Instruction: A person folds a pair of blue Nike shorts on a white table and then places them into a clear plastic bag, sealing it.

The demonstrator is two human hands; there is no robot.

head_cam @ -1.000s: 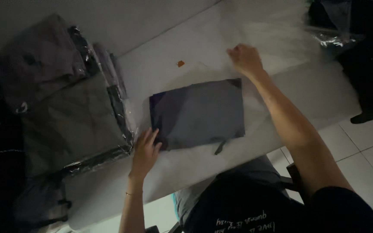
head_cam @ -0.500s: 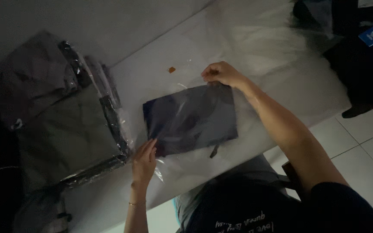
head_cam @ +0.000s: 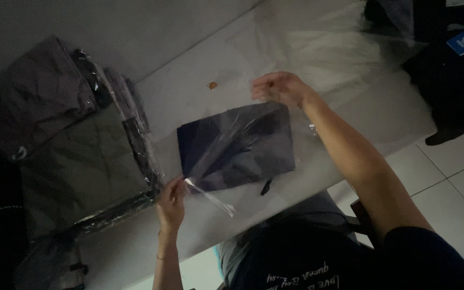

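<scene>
We hold the clear plastic bag by both hands, sliding it over the folded navy garment; next, tug gently.

We see bare table along the top centre of the frame, with only a small orange scrap lying on it. A stack of bagged clothes blocks the left side. Loose clear plastic covers the upper right, and dark bags close off the right edge.
</scene>
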